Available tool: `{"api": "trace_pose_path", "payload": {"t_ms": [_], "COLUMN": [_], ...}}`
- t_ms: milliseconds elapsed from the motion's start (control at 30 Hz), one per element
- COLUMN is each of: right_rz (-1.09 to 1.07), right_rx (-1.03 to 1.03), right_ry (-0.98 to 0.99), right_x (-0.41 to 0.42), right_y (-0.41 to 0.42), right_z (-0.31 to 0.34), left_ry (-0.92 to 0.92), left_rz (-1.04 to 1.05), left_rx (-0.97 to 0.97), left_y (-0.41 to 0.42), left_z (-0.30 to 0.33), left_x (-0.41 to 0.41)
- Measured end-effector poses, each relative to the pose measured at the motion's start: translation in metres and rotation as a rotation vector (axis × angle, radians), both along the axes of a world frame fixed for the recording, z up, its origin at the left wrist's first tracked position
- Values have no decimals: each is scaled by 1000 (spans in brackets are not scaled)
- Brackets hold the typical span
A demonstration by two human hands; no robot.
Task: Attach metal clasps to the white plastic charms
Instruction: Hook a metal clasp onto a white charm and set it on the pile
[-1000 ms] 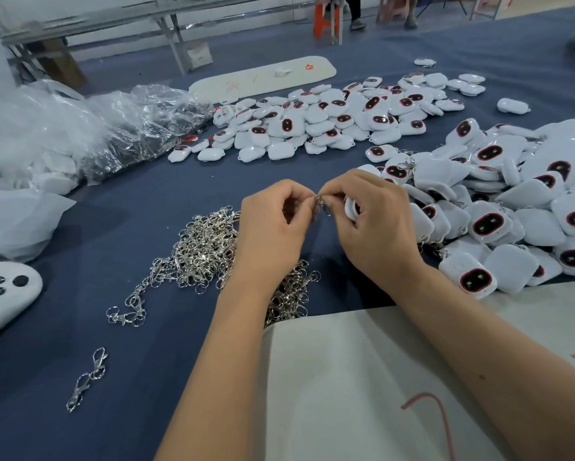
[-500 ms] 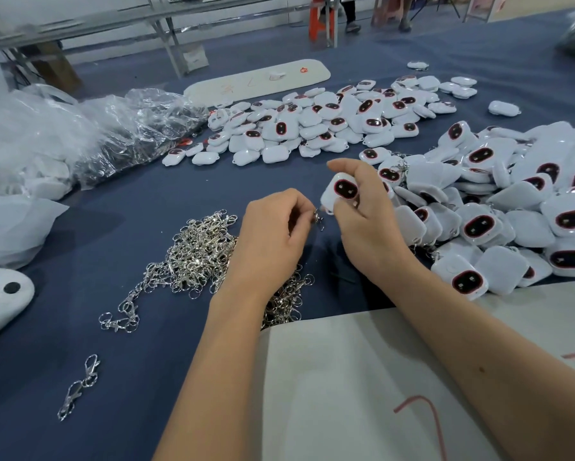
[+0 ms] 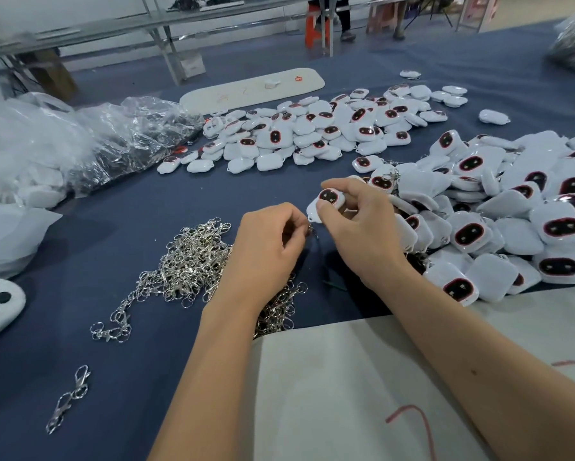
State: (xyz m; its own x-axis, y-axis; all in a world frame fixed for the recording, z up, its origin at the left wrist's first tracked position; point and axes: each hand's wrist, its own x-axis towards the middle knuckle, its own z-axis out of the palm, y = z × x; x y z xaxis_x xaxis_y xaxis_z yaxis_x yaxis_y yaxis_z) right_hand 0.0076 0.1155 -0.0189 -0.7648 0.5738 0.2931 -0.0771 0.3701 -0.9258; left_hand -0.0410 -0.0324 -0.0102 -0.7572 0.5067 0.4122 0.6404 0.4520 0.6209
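Head view, the only one I've got, looking down over both forearms. My right hand (image 3: 356, 224) has one white charm (image 3: 326, 202) pinched between thumb and fingers, dark face turned up and its small loop end angled down toward the left hand, which I read as presenting the eyelet for the clasp. My left hand (image 3: 269, 251) is curled in with the fingertips closed on a small metal clasp (image 3: 312, 227); only a glint of it shows past the fingers (I can't tell whether it has caught the loop yet). The two hands are just beside each other above the blue bench (image 3: 179, 201).

The supplies sit so each hand barely has to travel. The heap of loose clasps (image 3: 193, 261) lies right under and left of my left wrist. The near pile of charms (image 3: 512, 214) sits by my right hand, some with rings showing among them, so probably finished ones.

Counts: one charm in hand, one clasp in hand. One stray pair of linked clasps (image 3: 68, 399) lies alone at lower left. A second charm pile (image 3: 319, 131) lies farther back. Both piles run to dozens, too many to count. Crumpled clear plastic bags (image 3: 90, 141) lie at left.
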Motion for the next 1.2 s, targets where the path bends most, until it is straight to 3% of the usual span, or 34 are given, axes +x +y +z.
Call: {"api": "trace_pose_path", "payload": {"t_ms": [267,800,1200], "right_rz": [-10,-54,-41], "right_rx": [109,23,87], "right_ry": [-9,54,66], "right_x": [3,4,5], "right_y": [-4,-4,-4], "right_z": [-2,-1,0], "left_ry": [-10,-21,-26], "left_rz": [23,10,52], "left_rx": [23,-23,-68], "left_y": [0,-2,4], "left_z": [0,0,2], "left_x": [-1,-2,5]}}
